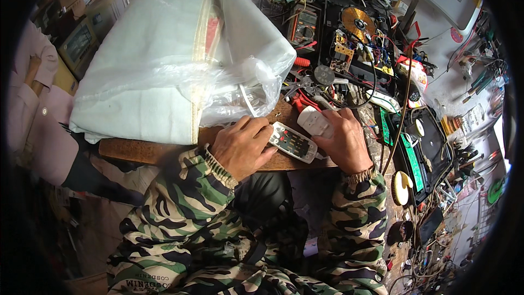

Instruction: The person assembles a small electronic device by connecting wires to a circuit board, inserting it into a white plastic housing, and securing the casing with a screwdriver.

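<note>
Near the front edge of the wooden bench lies an opened, oblong white plastic casing (295, 143). Its inside shows dark, with small red and green parts; what device it is I cannot make out. My left hand (240, 147) grips its left end, fingers curled and thumb against the near side. In my right hand (347, 141) is a white plastic cover (315, 122), rounded at the top, held between thumb and fingers just above and right of the casing. Red-handled pliers (301, 101) lie behind the cover.
A big white fabric bundle in clear plastic (147, 71) covers the bench's left side. Behind sit a multimeter (304, 24) and an opened device with a copper coil (357, 22). Green circuit boards (410, 161) and a brush (402, 187) lie right. Another person's sleeve (41, 54) shows far left.
</note>
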Demonstrator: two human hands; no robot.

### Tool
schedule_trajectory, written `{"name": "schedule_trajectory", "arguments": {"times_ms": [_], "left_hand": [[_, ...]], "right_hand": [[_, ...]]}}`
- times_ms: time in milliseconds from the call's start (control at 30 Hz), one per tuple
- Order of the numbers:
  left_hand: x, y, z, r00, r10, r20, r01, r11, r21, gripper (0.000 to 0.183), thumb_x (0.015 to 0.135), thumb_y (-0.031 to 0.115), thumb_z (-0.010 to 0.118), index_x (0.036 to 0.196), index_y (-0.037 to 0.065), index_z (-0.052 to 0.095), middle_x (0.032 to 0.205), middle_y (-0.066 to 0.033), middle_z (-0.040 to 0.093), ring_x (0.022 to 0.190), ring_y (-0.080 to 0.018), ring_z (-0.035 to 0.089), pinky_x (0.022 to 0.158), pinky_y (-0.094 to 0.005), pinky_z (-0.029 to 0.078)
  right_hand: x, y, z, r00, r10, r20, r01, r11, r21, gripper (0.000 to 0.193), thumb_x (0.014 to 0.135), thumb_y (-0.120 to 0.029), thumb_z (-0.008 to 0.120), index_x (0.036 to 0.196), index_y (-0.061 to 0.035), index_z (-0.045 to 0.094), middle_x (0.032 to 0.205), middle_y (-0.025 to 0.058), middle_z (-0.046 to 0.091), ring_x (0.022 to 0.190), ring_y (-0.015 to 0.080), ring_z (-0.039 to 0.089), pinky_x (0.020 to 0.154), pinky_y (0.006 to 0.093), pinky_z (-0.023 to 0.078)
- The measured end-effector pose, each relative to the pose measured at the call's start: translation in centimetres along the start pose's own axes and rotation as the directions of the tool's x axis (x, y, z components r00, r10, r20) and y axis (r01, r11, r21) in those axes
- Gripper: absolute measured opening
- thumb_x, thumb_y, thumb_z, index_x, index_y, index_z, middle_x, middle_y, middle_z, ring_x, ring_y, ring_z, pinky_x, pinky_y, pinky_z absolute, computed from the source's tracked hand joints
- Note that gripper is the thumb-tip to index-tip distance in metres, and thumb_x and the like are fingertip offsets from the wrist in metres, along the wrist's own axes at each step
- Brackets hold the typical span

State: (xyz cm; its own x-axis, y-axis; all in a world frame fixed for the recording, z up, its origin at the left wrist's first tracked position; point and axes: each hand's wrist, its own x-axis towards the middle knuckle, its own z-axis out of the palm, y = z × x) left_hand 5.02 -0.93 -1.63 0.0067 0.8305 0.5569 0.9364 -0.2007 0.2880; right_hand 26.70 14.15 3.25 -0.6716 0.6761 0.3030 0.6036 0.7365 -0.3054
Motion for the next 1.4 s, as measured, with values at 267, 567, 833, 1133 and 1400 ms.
{"name": "schedule_trajectory", "arguments": {"times_ms": [267, 567, 833, 1133, 1400], "left_hand": [[-0.1, 0.3, -0.2, 1.0, -0.025, 0.004, 0.025, 1.0, 0.003, 0.04, 0.083, 0.023, 0.083, 0.115, 0.002, 0.072, 0.121, -0.0096, 0.068, 0.107, -0.028, 0.067, 0.09, -0.0396, 0.058], [0.0, -0.2, -0.5, 0.998, -0.057, 0.007, 0.057, 0.993, -0.102, 0.035, 0.079, 0.014, 0.082, 0.11, 0.001, 0.073, 0.122, -0.0124, 0.068, 0.112, -0.0316, 0.066, 0.092, -0.0423, 0.057], [0.1, -1.0, 0.1, 0.989, -0.143, 0.049, 0.15, 0.958, -0.246, 0.035, 0.083, 0.008, 0.076, 0.116, 0.0, 0.07, 0.122, -0.0148, 0.068, 0.114, -0.0355, 0.064, 0.099, -0.0448, 0.054], [0.4, -0.6, -0.3, 0.976, -0.185, 0.115, 0.207, 0.954, -0.219, 0.049, 0.085, 0.009, 0.076, 0.133, 0.006, 0.062, 0.123, -0.0137, 0.069, 0.115, -0.0352, 0.064, 0.098, -0.0464, 0.053], [0.2, -0.8, -0.2, 0.992, -0.101, 0.069, 0.114, 0.971, -0.21, 0.054, 0.084, 0.007, 0.077, 0.136, 0.01, 0.064, 0.125, -0.0127, 0.065, 0.115, -0.0339, 0.064, 0.099, -0.0449, 0.054]], "right_hand": [[0.3, -0.7, -0.6, 0.998, -0.053, -0.045, 0.046, 0.99, -0.132, 0.061, 0.075, -0.018, 0.082, 0.13, 0.0029, 0.066, 0.104, 0.0237, 0.067, 0.095, 0.0426, 0.068, 0.084, 0.0479, 0.056], [-1.9, -4.1, 0.3, 0.983, -0.181, -0.014, 0.18, 0.962, 0.207, 0.046, 0.08, -0.019, 0.082, 0.12, 0.0008, 0.07, 0.104, 0.0234, 0.072, 0.09, 0.0423, 0.071, 0.08, 0.0466, 0.059], [-2.1, -4.3, 1.0, 0.98, -0.197, -0.022, 0.198, 0.967, 0.162, 0.045, 0.078, -0.02, 0.082, 0.117, 0.0004, 0.074, 0.104, 0.0206, 0.072, 0.095, 0.041, 0.07, 0.082, 0.0467, 0.058], [-2.0, -4.5, 1.0, 0.977, -0.215, 0.007, 0.212, 0.968, 0.135, 0.048, 0.075, -0.016, 0.085, 0.119, 0.0008, 0.074, 0.108, 0.0197, 0.073, 0.098, 0.0394, 0.07, 0.086, 0.0446, 0.058], [-1.9, -4.6, 0.6, 0.967, -0.253, 0.034, 0.247, 0.961, 0.128, 0.044, 0.077, -0.017, 0.083, 0.118, -0.0025, 0.074, 0.104, 0.0169, 0.071, 0.097, 0.0404, 0.068, 0.083, 0.0474, 0.057]]}}
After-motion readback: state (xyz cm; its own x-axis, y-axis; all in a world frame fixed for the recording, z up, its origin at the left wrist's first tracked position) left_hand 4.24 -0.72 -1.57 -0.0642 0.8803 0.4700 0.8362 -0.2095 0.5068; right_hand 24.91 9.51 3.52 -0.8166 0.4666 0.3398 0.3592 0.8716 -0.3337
